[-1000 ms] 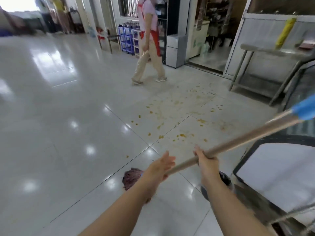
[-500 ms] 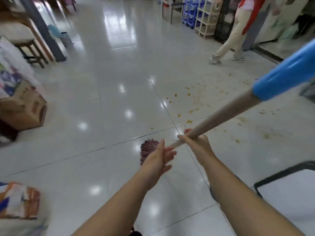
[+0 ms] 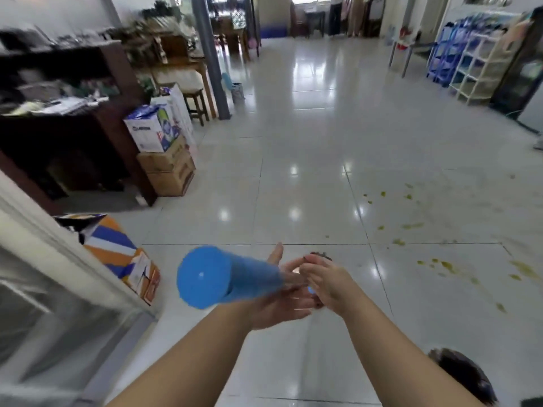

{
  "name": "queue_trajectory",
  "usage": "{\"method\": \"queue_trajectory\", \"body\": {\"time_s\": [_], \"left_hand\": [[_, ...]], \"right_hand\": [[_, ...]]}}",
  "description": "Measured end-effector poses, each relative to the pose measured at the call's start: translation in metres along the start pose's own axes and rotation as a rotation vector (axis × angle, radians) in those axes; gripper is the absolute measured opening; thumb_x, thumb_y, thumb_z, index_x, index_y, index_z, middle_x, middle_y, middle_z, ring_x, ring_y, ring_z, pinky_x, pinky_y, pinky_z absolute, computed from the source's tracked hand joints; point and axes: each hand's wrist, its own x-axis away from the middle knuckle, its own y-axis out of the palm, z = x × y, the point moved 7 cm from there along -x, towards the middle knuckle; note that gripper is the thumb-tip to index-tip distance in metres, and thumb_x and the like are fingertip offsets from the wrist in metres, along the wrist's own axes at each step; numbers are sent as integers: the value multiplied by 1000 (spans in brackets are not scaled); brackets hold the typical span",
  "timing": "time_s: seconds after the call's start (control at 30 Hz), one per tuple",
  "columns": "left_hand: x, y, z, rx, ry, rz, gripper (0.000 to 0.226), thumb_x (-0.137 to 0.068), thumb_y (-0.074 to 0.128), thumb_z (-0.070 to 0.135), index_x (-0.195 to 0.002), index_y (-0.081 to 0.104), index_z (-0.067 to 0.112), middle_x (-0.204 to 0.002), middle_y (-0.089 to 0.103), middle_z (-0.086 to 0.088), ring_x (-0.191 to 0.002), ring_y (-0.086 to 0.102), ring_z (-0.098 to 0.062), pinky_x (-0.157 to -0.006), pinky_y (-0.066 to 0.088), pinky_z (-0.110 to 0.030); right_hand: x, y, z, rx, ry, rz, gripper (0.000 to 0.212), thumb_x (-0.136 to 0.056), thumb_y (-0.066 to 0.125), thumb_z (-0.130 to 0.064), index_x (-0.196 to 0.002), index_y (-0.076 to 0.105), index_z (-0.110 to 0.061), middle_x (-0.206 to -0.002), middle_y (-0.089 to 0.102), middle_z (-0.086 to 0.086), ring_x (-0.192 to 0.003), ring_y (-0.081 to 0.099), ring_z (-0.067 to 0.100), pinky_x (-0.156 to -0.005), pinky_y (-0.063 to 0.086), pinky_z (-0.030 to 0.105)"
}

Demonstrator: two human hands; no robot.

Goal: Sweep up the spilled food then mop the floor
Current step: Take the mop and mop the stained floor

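The mop handle [image 3: 249,282] points almost straight at the camera, its blue end cap [image 3: 202,277] large and blurred in front of my hands. My right hand [image 3: 327,284] is closed around the handle. My left hand [image 3: 282,304] lies under the handle with its palm up and fingers spread, touching it without gripping. A sliver of the reddish mop head [image 3: 321,255] shows on the floor just beyond my hands. Yellow-green spilled food [image 3: 411,225] is scattered over the white tiles to the right, with smears further right [image 3: 526,270].
Stacked cardboard boxes [image 3: 167,168] and a dark wooden cabinet [image 3: 73,127] stand at the left. An orange and blue box [image 3: 123,259] sits beside a white door frame [image 3: 44,245]. A grey pillar [image 3: 211,69] and blue-white shelving [image 3: 470,69] stand further back. A dark round object [image 3: 464,377] lies bottom right.
The view has swung to the left, so the spill now lies at the right. The handle has tipped toward the camera. My left hand has moved under the handle.
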Motion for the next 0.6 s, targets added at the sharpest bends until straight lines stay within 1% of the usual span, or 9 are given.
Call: {"method": "queue_trajectory", "body": {"time_s": [0.07, 0.13, 0.17, 0.23, 0.3, 0.33, 0.43, 0.53, 0.6], "left_hand": [[21, -21, -24, 36, -44, 47, 61, -75, 39, 69, -82, 76, 22, -89, 70, -13, -88, 62, -30, -74, 52, -35], [44, -47, -53, 28, -117, 161, 61, -79, 45, 67, -100, 63, 13, -112, 63, -18, -102, 62, -34, -73, 57, -40], [56, -59, -69, 21, -154, 212, 58, -83, 45, 64, -102, 59, 11, -117, 61, -19, -98, 65, -33, -69, 59, -40], [81, -77, -100, 29, -209, 274, 52, -87, 46, 59, -102, 56, 11, -110, 64, -22, -80, 70, -31, -59, 59, -38], [101, -95, -129, 79, -241, 343, 45, -89, 50, 52, -102, 55, 9, -95, 68, -23, -68, 71, -33, -52, 59, -37], [111, -105, -142, 86, -259, 379, 43, -90, 51, 49, -106, 53, 9, -93, 68, -22, -65, 71, -33, -50, 58, -36], [136, -126, -176, 20, -345, 405, 33, -97, 47, 36, -115, 47, 9, -107, 61, -20, -62, 70, -31, -48, 57, -35], [159, -142, -205, -142, -531, 352, 43, -98, 38, 43, -110, 50, 4, -97, 67, -19, -63, 70, -27, -50, 57, -31], [172, -152, -223, -312, -672, 297, 52, -95, 38, 52, -110, 48, 3, -88, 71, -18, -63, 70, -26, -52, 56, -30]], "right_hand": [[13, 16, 33, 94, 45, 42, 50, -89, 59, -8, -136, 42, 1, -130, 51, 20, -127, 45, 30, -111, 32, 38], [26, 28, 72, 167, 104, 94, 61, -87, 64, -16, -140, 36, -2, -133, 47, 15, -131, 40, 28, -111, 30, 39], [33, 31, 91, 195, 136, 134, 64, -87, 64, -15, -142, 34, -4, -131, 46, 13, -129, 41, 27, -108, 32, 38], [47, 38, 126, 255, 186, 214, 57, -88, 61, -8, -139, 35, -6, -114, 48, 13, -107, 48, 23, -89, 40, 33], [62, 43, 157, 265, 250, 278, 40, -88, 57, -1, -125, 45, -9, -90, 50, 10, -81, 50, 21, -68, 40, 30], [70, 45, 173, 228, 284, 298, 34, -87, 56, 2, -118, 48, -9, -84, 51, 10, -77, 50, 21, -65, 40, 29], [92, 48, 214, 95, 341, 325, 28, -88, 50, 6, -115, 52, 1, -79, 55, 10, -81, 55, 20, -65, 46, 25], [108, 53, 244, -104, 402, 282, 17, -94, 47, -1, -110, 52, 0, -82, 56, 10, -80, 58, 20, -86, 51, 27], [116, 52, 260, -134, 478, 275, 10, -94, 49, -4, -102, 52, 1, -80, 57, 12, -77, 59, 21, -89, 50, 31]]}}
